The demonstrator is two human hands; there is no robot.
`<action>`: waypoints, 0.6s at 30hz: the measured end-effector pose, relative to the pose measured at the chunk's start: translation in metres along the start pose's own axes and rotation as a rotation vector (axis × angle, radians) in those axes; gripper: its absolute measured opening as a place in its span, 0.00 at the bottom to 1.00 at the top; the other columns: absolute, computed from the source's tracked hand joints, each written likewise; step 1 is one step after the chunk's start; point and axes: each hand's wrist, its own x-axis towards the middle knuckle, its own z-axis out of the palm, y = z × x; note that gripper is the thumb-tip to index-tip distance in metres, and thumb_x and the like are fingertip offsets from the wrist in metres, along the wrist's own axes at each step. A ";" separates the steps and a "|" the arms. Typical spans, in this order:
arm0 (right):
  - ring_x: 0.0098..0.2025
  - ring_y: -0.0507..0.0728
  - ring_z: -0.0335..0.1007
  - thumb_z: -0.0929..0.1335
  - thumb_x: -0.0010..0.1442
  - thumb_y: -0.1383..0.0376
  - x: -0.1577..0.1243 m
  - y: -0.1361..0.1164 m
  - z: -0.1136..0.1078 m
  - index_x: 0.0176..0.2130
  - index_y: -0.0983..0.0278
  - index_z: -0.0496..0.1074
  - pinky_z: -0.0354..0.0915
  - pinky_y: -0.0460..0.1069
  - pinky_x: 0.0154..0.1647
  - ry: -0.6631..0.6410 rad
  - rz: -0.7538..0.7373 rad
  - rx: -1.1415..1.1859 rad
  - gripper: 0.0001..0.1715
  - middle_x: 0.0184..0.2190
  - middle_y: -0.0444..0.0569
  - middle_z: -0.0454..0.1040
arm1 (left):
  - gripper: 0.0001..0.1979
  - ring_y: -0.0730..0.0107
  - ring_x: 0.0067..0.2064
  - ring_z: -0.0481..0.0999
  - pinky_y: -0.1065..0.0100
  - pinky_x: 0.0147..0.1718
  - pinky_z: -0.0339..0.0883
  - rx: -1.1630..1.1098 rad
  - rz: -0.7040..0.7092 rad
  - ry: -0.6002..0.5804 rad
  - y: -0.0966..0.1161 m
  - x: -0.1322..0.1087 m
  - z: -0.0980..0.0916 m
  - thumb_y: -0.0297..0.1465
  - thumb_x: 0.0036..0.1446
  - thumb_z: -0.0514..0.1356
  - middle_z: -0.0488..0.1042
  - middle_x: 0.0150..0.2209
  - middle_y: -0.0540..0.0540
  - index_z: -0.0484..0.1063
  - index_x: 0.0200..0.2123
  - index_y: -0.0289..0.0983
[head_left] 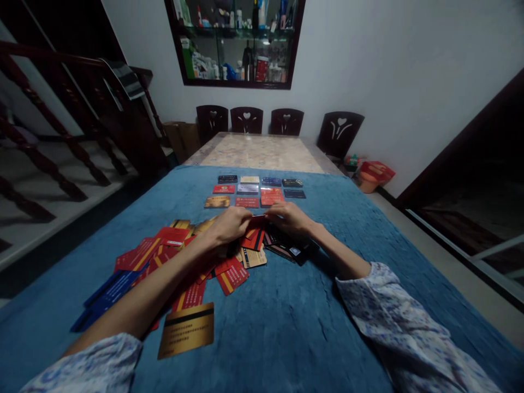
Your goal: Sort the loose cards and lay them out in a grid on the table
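Observation:
My left hand (230,224) and my right hand (290,216) meet over a loose heap of cards (192,256) on a blue cloth (286,322). Both hands are closed, pinching a red card (257,221) between them at its two ends. Just beyond the hands, several cards lie in neat rows (256,190), red, dark and pale ones. A small dark stack of cards (289,248) sits under my right wrist. One gold card (187,329) lies apart near my left forearm, and blue cards (107,295) spread out at the heap's left end.
The blue cloth covers the near part of a long marble-topped table (262,152). Several dark chairs (286,121) stand at its far end below a glass cabinet (235,41). A wooden stair rail (69,120) runs on the left. A red basket (374,174) sits on the floor at right.

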 end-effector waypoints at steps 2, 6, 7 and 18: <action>0.39 0.57 0.75 0.62 0.72 0.61 0.000 0.001 0.003 0.46 0.64 0.79 0.70 0.52 0.40 0.021 0.027 -0.001 0.18 0.39 0.55 0.80 | 0.14 0.66 0.34 0.75 0.66 0.37 0.66 0.004 -0.002 0.016 -0.004 0.000 0.003 0.22 0.58 0.53 0.80 0.33 0.42 0.79 0.33 0.34; 0.43 0.58 0.77 0.62 0.71 0.64 -0.001 0.003 0.009 0.51 0.62 0.77 0.71 0.54 0.44 0.032 0.107 0.006 0.17 0.44 0.55 0.81 | 0.17 0.64 0.37 0.78 0.65 0.40 0.69 -0.050 -0.017 0.041 -0.009 0.000 0.006 0.18 0.55 0.53 0.82 0.38 0.41 0.80 0.39 0.34; 0.44 0.59 0.77 0.62 0.70 0.65 -0.001 0.003 0.010 0.52 0.61 0.76 0.70 0.54 0.46 0.029 0.124 0.013 0.17 0.45 0.55 0.81 | 0.19 0.63 0.39 0.79 0.64 0.41 0.70 -0.069 -0.017 0.049 -0.010 0.000 0.007 0.18 0.54 0.52 0.82 0.40 0.41 0.80 0.41 0.35; 0.49 0.61 0.77 0.65 0.67 0.67 -0.006 0.004 0.013 0.61 0.58 0.68 0.70 0.53 0.47 0.000 0.197 -0.018 0.24 0.51 0.56 0.79 | 0.29 0.62 0.41 0.81 0.64 0.42 0.71 -0.064 -0.043 0.085 -0.014 -0.004 0.019 0.19 0.53 0.52 0.82 0.43 0.41 0.69 0.59 0.36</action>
